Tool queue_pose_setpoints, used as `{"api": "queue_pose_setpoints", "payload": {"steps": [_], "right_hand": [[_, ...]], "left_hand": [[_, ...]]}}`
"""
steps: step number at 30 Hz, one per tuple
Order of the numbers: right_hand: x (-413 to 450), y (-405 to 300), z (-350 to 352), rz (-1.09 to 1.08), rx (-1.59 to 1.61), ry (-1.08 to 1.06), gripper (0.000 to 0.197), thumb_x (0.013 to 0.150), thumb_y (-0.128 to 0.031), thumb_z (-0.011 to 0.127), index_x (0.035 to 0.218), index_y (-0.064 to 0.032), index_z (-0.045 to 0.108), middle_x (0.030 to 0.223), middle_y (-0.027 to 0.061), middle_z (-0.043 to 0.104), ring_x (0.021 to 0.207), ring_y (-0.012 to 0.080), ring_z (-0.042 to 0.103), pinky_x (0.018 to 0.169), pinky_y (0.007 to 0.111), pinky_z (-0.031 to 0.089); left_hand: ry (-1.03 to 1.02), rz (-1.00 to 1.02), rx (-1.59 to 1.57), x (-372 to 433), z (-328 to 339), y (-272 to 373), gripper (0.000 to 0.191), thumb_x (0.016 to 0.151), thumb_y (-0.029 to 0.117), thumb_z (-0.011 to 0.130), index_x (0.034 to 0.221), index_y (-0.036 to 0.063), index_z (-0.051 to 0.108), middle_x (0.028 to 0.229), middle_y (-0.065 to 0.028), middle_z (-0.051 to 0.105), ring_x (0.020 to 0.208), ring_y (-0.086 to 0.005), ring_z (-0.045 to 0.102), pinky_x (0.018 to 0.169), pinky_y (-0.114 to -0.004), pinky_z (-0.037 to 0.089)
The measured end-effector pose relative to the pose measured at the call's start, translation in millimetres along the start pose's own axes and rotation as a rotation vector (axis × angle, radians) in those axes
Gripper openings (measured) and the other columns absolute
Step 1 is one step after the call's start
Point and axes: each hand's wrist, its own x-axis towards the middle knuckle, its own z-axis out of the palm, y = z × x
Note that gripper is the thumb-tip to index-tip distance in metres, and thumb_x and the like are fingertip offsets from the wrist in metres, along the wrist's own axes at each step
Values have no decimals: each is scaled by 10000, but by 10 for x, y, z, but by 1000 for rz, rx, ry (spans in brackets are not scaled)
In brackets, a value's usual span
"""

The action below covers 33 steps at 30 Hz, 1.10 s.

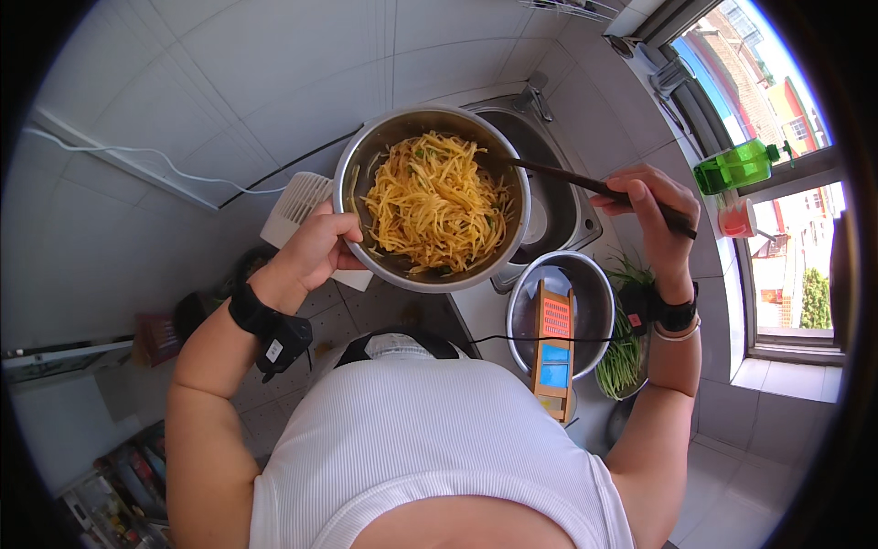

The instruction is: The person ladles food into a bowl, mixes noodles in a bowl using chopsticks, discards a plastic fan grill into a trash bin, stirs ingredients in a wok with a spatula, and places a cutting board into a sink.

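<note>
A round metal mixing bowl (348, 165) is held up before me, full of thin yellow shreds (439, 199) that look like shredded potato, with bits of green and dark red seasoning. My left hand (319, 243) grips the bowl's left rim, thumb over the edge and fingers beneath. In my right hand (648, 195) is the upper end of a dark, slender utensil (569, 176), perhaps wooden chopsticks or a spoon. Its lower tip goes into the shreds at the bowl's upper right, so its end is hidden.
Behind the bowl is a steel sink (559, 195) with a faucet (534, 96). A wooden-framed grater (554, 343) lies across another metal bowl (595, 274), beside green stalks (619, 350). On the windowsill stand a green bottle (734, 168) and a cup (736, 218). A white slatted appliance (296, 199) is left.
</note>
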Motion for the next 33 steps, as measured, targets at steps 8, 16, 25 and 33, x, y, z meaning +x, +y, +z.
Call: {"api": "queue_pose_setpoints", "payload": {"steps": [8, 16, 25, 33], "right_hand": [[564, -926, 1617, -434, -362, -481, 38, 743, 9, 607, 741, 29, 575, 686, 120, 567, 577, 253, 570, 512, 301, 454], [943, -2453, 5014, -861, 52, -737, 21, 744, -1, 604, 748, 5, 584, 688, 112, 574, 543, 244, 561, 481, 287, 443], [-1386, -3377, 5745, -1182, 142, -988, 119, 741, -29, 619, 854, -10, 589, 848, 157, 587, 661, 304, 585, 574, 350, 480], [-2051, -4546, 6696, -1009, 207, -1221, 94, 792, -27, 597, 759, 60, 581, 746, 117, 615, 650, 208, 616, 600, 288, 501]], "left_hand": [[227, 127, -216, -1037, -1305, -59, 448, 676, -8, 425, 1122, 15, 400, 936, -101, 552, 696, -183, 607, 560, -324, 564], [782, 420, -669, -3656, -3459, -1025, 368, 705, -8, 421, 1070, 39, 441, 939, -97, 571, 719, -187, 616, 593, -329, 563], [883, 641, -785, -5245, -2760, -2954, 558, 671, 19, 444, 1213, 65, 320, 954, -114, 566, 686, -194, 624, 565, -317, 561], [1348, 895, -917, -6389, -2715, -4069, 567, 699, 13, 433, 1245, 90, 301, 1005, -111, 561, 694, -191, 626, 579, -314, 558]]}}
